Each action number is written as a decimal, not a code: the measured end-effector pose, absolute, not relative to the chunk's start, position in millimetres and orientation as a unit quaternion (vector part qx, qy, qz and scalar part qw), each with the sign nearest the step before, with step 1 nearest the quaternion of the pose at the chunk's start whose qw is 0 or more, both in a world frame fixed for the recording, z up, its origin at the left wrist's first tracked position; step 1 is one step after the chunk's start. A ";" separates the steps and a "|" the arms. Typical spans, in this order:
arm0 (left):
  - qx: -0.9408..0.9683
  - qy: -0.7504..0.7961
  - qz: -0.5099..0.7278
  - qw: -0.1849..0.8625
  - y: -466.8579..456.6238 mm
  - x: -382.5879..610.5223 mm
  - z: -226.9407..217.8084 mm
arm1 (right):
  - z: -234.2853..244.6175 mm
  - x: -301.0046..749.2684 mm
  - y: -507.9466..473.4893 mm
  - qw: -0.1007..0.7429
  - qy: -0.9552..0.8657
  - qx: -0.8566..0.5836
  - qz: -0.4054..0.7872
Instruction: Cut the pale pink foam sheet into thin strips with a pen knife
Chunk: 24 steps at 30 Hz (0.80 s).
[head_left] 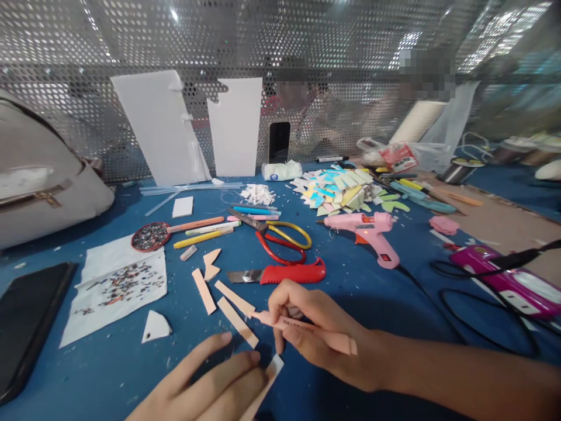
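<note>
My right hand [313,330] is closed in a pinch around a long pink foam strip [342,344] that runs across its fingers just above the blue table [377,292]. My left hand [205,383] lies at the bottom edge with its fingers stretched flat, pressing on a pale foam piece [272,369]. Several cut pink strips [236,318] lie on the table just left of my right hand. A red utility knife [284,273] with its blade out lies behind my hands. Red-and-yellow scissors [280,237] and a pink glue gun [372,231] rest further back.
White foam boards [234,126] lean on a perforated metal screen. A pile of coloured foam cut-outs [339,190] lies mid-back. A grey bag [41,181] and a black tablet [26,318] are at left; a magenta device [508,280] with black cables at right. Paper with glitter [118,286] lies left.
</note>
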State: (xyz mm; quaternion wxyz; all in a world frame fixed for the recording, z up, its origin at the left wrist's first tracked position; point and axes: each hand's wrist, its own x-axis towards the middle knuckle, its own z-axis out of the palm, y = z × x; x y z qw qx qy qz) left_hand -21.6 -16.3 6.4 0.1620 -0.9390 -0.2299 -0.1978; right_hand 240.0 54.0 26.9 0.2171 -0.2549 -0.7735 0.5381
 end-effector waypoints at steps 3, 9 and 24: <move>-0.930 -0.265 -0.206 0.152 -16.7 -22.0 4.0 | 23.8 240.5 54.5 0.231 -0.771 -0.263 0.532; -0.914 -0.317 -0.236 0.092 -17.7 -22.4 2.6 | 19.7 239.4 55.3 0.250 -0.759 -0.272 0.536; -0.883 -0.406 -0.227 -0.067 -10.5 -22.6 12.8 | 22.4 242.8 53.7 0.289 -0.753 -0.244 0.539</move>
